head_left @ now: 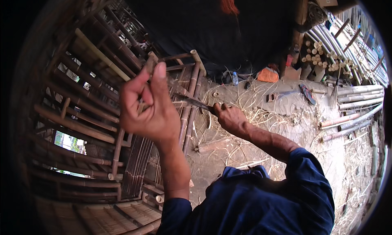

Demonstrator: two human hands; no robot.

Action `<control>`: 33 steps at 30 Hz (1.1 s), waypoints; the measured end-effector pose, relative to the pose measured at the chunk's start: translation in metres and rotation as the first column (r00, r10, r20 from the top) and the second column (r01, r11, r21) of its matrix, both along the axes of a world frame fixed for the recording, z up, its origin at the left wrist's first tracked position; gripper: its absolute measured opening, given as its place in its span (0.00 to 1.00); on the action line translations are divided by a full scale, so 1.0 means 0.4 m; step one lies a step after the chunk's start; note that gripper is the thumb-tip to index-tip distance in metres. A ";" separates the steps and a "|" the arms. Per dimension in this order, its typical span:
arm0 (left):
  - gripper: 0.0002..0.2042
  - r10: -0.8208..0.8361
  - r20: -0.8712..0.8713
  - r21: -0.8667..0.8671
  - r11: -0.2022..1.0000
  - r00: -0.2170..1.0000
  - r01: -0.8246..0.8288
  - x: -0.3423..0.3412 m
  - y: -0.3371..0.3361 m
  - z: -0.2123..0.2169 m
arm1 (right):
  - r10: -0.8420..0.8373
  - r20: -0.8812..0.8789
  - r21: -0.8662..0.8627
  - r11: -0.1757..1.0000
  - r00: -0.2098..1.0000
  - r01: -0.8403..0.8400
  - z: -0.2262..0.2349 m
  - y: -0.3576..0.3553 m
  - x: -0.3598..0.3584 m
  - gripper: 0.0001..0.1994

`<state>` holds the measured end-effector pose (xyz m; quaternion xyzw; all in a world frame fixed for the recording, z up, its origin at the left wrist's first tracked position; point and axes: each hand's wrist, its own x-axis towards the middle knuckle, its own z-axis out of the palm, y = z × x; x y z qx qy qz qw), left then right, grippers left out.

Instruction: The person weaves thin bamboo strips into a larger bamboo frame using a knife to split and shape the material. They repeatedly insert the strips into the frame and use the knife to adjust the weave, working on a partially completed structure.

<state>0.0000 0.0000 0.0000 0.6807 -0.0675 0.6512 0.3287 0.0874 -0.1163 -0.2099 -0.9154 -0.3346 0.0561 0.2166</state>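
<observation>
My left hand (149, 104) is raised close to the camera, its thumb and fingers closed in a pinch on a thin bamboo strip (151, 63). Motion blurs the strip, and the fingers hide much of it. Lower and to the right, my right hand (230, 118) is wrapped round the handle of a knife (198, 103). The dark blade points left toward the left wrist, apart from the strip as far as I can see. Behind the left hand stands dark bamboo furniture with a slatted seat (139, 161).
Thin bamboo shavings (261, 112) litter the dirt floor. Cut bamboo poles (351, 108) lie at the right, with more stacked (322, 55) behind. An orange bag (268, 74), a blue bottle (235, 78) and a sandal (307, 94) lie near a black sheet (228, 35).
</observation>
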 end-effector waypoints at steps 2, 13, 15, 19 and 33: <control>0.08 0.009 -0.018 -0.035 0.999 1.000 -0.010 0.022 0.011 -0.002 | 0.089 -0.056 0.133 0.988 0.994 -0.081 -0.027 0.017 0.019 0.16; 0.48 -0.106 -0.081 -0.036 0.994 0.991 0.103 -0.059 0.283 -0.026 | -0.014 -0.141 0.262 0.964 0.990 0.051 -0.101 0.172 0.040 0.14; 0.46 -0.072 -0.370 -0.077 0.996 0.926 0.047 -0.042 0.296 -0.142 | 0.060 -0.124 0.297 0.955 0.990 -0.020 0.003 0.158 0.013 0.14; 0.22 -0.215 -0.438 -0.264 0.959 0.873 0.104 -0.012 0.312 -0.203 | 0.274 -0.158 0.315 0.925 0.949 -0.214 0.162 0.084 -0.057 0.15; 0.10 -0.316 -0.471 -0.386 0.913 0.824 0.129 0.130 0.261 -0.244 | 0.276 -0.234 0.463 0.875 0.932 -0.142 -0.021 0.038 -0.035 0.11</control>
